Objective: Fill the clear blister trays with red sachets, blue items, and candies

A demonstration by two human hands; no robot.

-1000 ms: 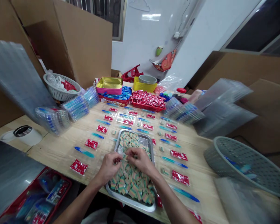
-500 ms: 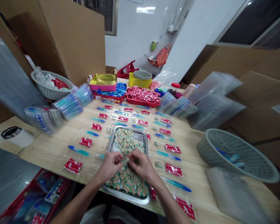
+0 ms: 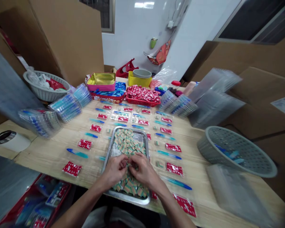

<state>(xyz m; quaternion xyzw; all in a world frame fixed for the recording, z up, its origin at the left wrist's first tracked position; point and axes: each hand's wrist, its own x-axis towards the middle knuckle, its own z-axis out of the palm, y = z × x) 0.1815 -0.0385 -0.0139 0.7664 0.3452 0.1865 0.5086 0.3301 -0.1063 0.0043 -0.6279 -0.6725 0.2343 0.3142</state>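
A metal tray [image 3: 108,154] in front of me holds a heap of small striped erasers [image 3: 128,144]. My left hand [image 3: 114,171] and my right hand [image 3: 143,170] meet over the near half of the tray, fingertips pinched together among the erasers. What the fingers hold is too small to make out. Rows of clear packs with red packets [image 3: 85,144] and blue pens [image 3: 77,153] lie on the wooden table [image 3: 49,155] on both sides of the tray.
A grey basket [image 3: 237,152] sits at the right, a white basket [image 3: 46,85] at back left. Stacked clear packs [image 3: 66,107], a pink tin [image 3: 101,81], red trays and a yellow bin [image 3: 139,80] line the back. Cardboard boxes surround the table. A tape roll [image 3: 7,139] lies at left.
The view has drifted, so everything sits a little lower-left in frame. Both hands stay together over the tray, shifted slightly toward its near end.
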